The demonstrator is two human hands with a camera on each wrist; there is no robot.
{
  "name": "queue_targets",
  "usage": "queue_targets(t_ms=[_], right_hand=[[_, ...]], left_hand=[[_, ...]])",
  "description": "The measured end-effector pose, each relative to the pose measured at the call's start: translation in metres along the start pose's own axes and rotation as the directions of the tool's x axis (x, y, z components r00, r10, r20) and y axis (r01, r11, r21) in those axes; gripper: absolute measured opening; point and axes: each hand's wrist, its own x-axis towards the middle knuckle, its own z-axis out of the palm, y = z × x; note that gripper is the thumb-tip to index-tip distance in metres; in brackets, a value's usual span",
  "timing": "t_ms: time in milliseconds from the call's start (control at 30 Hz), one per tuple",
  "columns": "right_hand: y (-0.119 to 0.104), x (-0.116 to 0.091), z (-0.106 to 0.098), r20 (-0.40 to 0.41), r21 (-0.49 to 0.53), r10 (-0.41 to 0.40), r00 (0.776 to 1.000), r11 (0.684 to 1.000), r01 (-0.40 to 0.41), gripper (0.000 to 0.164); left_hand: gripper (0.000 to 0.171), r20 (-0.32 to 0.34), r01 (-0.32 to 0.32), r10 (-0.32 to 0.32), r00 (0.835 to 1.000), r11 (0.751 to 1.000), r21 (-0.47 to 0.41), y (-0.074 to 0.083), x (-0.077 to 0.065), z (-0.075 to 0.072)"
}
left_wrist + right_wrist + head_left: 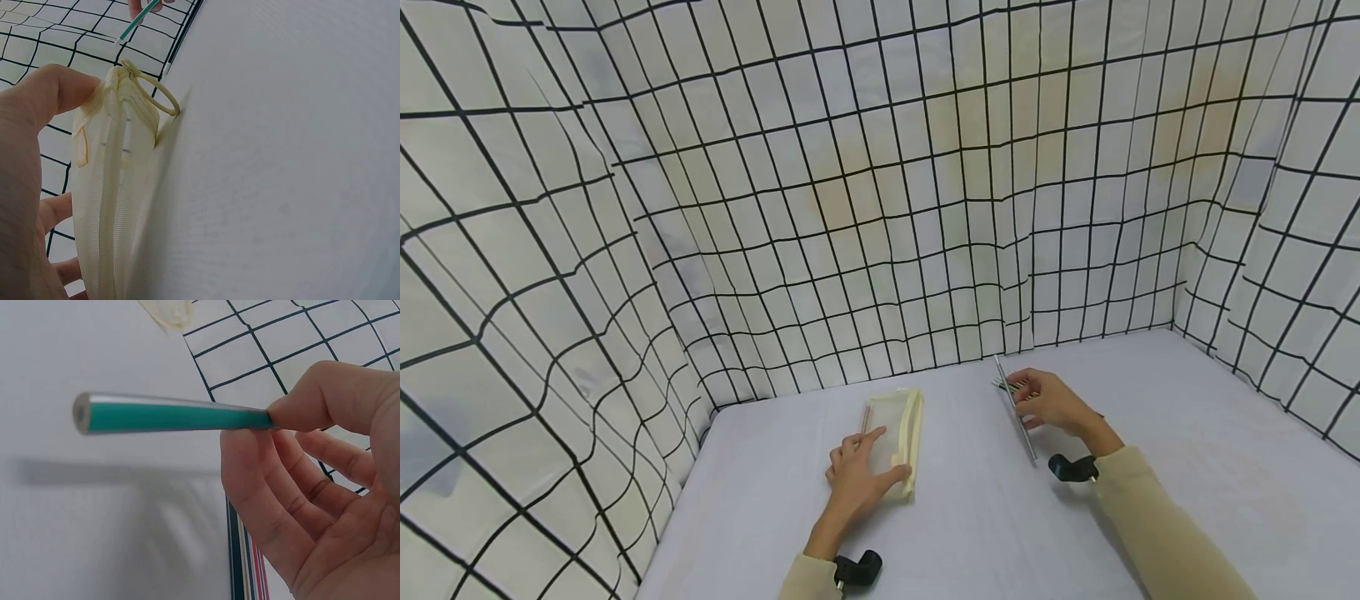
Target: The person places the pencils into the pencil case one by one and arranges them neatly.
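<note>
A cream, see-through zip pouch lies on the table, and my left hand grips it. The left wrist view has the thumb on the zipped end of the pouch, with fingers along the far side. A thin pinkish stick shows at the pouch's left edge; whether it is inside, I cannot tell. My right hand pinches a teal and silver pencil between thumb and fingertips, above the table. Beneath that hand lie several striped pencils, partly hidden by its fingers.
A white cloth covers the table. White walls with a black grid rise behind it and at both sides. Each wrist carries a small black camera, the left one low over the table and the right one beside the sleeve.
</note>
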Motion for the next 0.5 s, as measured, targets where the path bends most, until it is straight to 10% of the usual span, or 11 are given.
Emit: queue_targets(t_ms=[500], right_hand=[[-0.002, 0.003, 0.014, 0.048, 0.12, 0.056, 0.997, 0.991, -0.062, 0.056]], left_hand=[[0.081, 0.0, -0.004, 0.004, 1.0, 1.0, -0.008, 0.0, -0.001, -0.001]])
